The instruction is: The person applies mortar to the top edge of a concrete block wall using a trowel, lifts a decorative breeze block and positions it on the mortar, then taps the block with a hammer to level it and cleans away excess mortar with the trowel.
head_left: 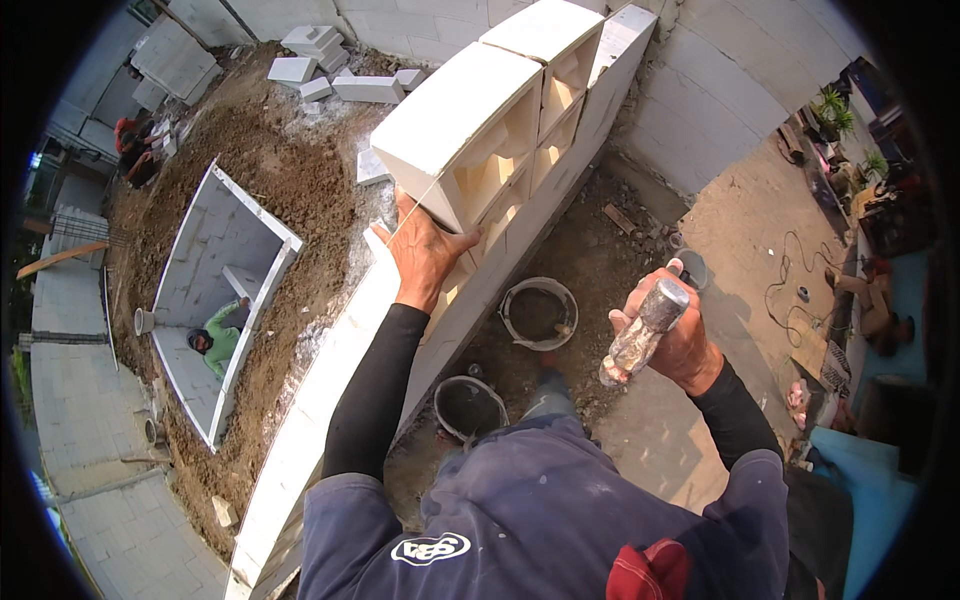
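My left hand (424,248) grips the near end of a cream hollow ventilation block (455,125), fingers on its left side and thumb on its right. A thin string (428,192) runs by the fingers. The block sits with others on a white block wall (330,400), its openings facing right. To the right of the wall, my right hand (685,335) is closed around a hammer (640,335), held in the air. The hammer's head has a rounded metal face and a crusted body; most of the handle is hidden by the hand.
Two buckets (538,312) of grey material stand below, right of the wall. Left lies soil (250,120) with loose white blocks (370,88) and a walled pit (225,240), a person in green (222,340) inside. Another person (138,150) crouches far left. Cables (790,270) lie right.
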Demonstrator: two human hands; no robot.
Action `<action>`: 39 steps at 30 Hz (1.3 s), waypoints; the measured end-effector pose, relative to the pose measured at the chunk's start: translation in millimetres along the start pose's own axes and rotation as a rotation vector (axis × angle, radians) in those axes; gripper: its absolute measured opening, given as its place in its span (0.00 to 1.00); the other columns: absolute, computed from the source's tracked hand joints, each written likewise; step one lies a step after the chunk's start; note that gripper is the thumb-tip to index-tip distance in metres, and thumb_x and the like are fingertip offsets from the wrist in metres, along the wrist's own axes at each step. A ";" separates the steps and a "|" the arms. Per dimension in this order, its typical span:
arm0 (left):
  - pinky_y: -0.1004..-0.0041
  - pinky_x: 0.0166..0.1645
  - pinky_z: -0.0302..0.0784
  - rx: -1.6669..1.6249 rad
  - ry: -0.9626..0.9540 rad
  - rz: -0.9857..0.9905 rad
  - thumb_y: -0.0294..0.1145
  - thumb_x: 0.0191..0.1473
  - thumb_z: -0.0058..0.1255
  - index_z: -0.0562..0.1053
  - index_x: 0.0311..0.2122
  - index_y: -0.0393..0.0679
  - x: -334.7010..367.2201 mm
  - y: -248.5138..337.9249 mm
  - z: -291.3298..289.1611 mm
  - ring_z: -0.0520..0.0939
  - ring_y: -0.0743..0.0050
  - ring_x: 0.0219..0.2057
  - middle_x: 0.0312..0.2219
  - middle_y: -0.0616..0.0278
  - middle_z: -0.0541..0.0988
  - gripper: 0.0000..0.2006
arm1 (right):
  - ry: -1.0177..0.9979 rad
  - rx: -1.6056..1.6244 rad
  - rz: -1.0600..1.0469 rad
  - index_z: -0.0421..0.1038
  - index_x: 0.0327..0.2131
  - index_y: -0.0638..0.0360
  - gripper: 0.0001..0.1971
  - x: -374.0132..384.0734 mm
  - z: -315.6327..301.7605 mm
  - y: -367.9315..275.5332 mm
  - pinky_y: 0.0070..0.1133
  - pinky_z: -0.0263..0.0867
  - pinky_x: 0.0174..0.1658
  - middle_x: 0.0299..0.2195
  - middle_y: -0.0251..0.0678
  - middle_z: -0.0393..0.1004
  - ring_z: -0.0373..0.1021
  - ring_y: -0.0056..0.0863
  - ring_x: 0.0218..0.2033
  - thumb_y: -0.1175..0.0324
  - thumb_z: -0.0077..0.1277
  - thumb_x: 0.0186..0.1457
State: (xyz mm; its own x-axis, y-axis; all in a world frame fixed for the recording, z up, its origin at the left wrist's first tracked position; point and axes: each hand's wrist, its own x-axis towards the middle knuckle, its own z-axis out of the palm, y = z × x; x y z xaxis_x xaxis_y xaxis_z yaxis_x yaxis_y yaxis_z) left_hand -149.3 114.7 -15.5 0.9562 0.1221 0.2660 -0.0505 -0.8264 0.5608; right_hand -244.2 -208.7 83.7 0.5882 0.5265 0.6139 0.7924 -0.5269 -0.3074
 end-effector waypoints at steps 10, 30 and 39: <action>0.22 0.67 0.35 -0.042 -0.092 0.041 0.58 0.28 0.76 0.42 0.71 0.31 6.0 -12.8 -6.4 0.66 0.48 0.67 0.67 0.42 0.62 0.73 | -0.151 0.189 -0.710 0.64 0.22 0.50 0.14 105.9 122.9 -190.8 0.21 0.60 0.18 0.14 0.24 0.58 0.66 0.19 0.14 0.57 0.57 0.48; 0.74 0.54 0.76 -0.804 -0.504 0.198 0.29 0.63 0.57 0.76 0.56 0.37 72.0 -90.6 -40.5 0.81 0.79 0.48 0.46 0.63 0.84 0.17 | -0.467 0.335 -0.679 0.67 0.21 0.55 0.23 113.6 232.0 -159.1 0.35 0.72 0.24 0.15 0.35 0.73 0.78 0.39 0.22 0.44 0.55 0.49; 0.76 0.47 0.78 -0.816 -0.467 0.198 0.25 0.63 0.55 0.79 0.52 0.37 71.5 -92.0 -34.8 0.82 0.84 0.39 0.40 0.65 0.86 0.13 | -0.500 0.265 -0.723 0.68 0.21 0.56 0.23 133.4 230.4 -136.6 0.34 0.72 0.25 0.15 0.36 0.74 0.78 0.39 0.22 0.45 0.57 0.47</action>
State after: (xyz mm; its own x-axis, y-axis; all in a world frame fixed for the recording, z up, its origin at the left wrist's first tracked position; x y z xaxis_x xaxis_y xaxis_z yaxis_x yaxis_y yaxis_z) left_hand -86.3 218.6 -20.8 0.9183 -0.3557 0.1737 -0.2395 -0.1499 0.9593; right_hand -236.8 87.2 40.0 -0.1128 0.9284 0.3541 0.9695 0.1809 -0.1655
